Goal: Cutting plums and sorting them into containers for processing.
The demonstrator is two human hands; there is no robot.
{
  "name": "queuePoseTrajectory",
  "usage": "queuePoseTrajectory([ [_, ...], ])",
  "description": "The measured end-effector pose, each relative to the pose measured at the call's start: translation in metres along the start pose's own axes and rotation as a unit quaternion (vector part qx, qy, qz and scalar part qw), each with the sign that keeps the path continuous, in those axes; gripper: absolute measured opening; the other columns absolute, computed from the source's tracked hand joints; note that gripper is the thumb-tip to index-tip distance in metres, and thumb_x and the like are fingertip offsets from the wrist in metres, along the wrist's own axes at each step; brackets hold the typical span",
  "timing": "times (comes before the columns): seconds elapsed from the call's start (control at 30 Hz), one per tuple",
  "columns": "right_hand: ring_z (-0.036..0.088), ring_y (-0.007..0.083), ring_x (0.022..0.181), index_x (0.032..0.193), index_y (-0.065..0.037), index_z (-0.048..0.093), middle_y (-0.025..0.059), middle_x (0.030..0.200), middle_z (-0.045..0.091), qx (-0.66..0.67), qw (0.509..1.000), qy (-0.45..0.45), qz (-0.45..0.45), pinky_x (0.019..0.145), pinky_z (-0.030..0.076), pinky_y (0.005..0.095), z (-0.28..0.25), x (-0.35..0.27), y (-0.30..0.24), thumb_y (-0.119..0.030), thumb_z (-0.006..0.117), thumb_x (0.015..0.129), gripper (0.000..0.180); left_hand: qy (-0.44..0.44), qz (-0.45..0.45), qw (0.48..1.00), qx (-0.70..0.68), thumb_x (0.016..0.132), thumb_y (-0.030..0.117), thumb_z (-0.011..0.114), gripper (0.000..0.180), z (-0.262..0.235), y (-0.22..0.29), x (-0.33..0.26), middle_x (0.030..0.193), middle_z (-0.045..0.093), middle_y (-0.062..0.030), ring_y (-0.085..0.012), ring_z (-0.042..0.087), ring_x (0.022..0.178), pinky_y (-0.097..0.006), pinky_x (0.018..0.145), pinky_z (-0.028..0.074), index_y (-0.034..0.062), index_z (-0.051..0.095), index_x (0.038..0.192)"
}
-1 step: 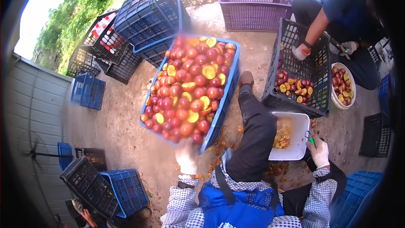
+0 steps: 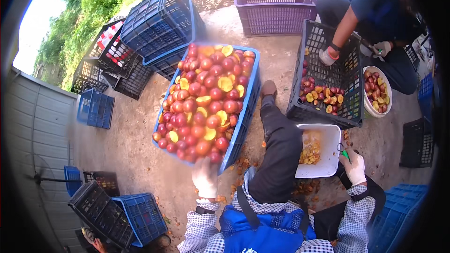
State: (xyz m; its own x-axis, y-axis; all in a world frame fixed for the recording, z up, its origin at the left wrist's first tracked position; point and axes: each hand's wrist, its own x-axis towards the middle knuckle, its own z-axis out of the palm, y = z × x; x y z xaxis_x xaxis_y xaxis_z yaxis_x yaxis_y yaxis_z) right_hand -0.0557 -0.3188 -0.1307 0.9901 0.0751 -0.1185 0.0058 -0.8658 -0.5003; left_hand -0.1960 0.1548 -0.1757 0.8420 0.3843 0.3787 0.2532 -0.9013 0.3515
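Checked sleeves (image 2: 356, 215) join a blue apron (image 2: 262, 234) and dark trousers (image 2: 276, 161).

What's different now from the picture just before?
Hardly anything: the surroundings sit slightly further left in view, as if the head turned a little. Nothing was visibly picked up or let go. The left hand is still at the near end of the blue crate of fruit; the right hand still holds the green-handled tool by the white tub.

Obstructing leg (image 2: 280, 147) between crate (image 2: 245, 121) and tub (image 2: 330, 147)
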Motion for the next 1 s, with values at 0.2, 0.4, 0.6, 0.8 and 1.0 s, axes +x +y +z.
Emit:
queuePoseTrajectory([
  [0.2, 0.053, 0.0107, 0.054, 0.094, -0.001, 0.063, 0.0048, 0.063, 0.057, 0.284, 0.946, -0.056, 0.147, 0.05, 0.04, 0.0289, -0.084, 0.003, -0.046, -0.015, 0.064, 0.086, 0.016, 0.016, -0.07, 0.991, -0.115, 0.073, -0.006, 0.065, 0.045, -0.024, 0.071, 0.04, 0.102, 0.061, -0.013, -0.0249, 0.059, 0.083, -0.037, 0.073, 0.05, 0.0025, 0.062, 0.118],
  [0.4, 0.045, 0.008, 0.048, 0.095, 0.001, 0.064, 0.0012, 0.059, 0.053, 0.398, 0.903, 0.036, 0.157, 0.046, 0.033, 0.0247, -0.143, -0.026, -0.017, -0.015, 0.063, 0.081, 0.021, -0.182, 0.197, 0.914, -0.304, 0.079, -0.005, 0.065, 0.032, 0.039, 0.234, 0.193, 0.097, 0.062, -0.0115, -0.0215, 0.062, 0.087, -0.031, 0.079, 0.05, -0.0014, 0.064, 0.111],
  [0.6, 0.042, 0.012, 0.036, 0.094, 0.008, 0.059, 0.0044, 0.049, 0.049, 0.545, 0.793, 0.207, 0.177, 0.035, 0.03, 0.0259, -0.134, -0.042, 0.035, -0.035, 0.07, 0.077, 0.048, -0.513, 0.478, 0.7, -0.132, 0.083, 0.011, 0.071, 0.027, 0.196, 0.336, 0.276, 0.093, 0.069, -0.0155, -0.0291, 0.069, 0.084, -0.038, 0.075, 0.054, 0.0045, 0.067, 0.109],
  [0.8, 0.046, 0.0105, 0.035, 0.097, 0.011, 0.056, 0.0054, 0.05, 0.052, 0.575, 0.765, 0.229, 0.179, 0.032, 0.036, 0.0213, -0.13, -0.052, 0.06, -0.031, 0.075, 0.082, 0.048, -0.615, 0.474, 0.63, 0.029, 0.069, 0.029, 0.082, 0.054, 0.426, 0.351, 0.198, 0.103, 0.07, -0.0192, -0.0352, 0.067, 0.098, -0.043, 0.085, 0.053, 0.0035, 0.065, 0.113],
  [1.0, 0.047, 0.0116, 0.036, 0.098, 0.013, 0.059, 0.0108, 0.053, 0.056, 0.578, 0.769, 0.186, 0.203, 0.033, 0.036, 0.0217, -0.134, -0.048, 0.068, -0.016, 0.069, 0.08, 0.035, -0.548, 0.344, 0.755, 0.104, 0.068, 0.021, 0.083, 0.053, 0.53, 0.252, 0.137, 0.114, 0.065, -0.0204, -0.0337, 0.064, 0.108, -0.04, 0.089, 0.053, 0.0056, 0.062, 0.115],
])
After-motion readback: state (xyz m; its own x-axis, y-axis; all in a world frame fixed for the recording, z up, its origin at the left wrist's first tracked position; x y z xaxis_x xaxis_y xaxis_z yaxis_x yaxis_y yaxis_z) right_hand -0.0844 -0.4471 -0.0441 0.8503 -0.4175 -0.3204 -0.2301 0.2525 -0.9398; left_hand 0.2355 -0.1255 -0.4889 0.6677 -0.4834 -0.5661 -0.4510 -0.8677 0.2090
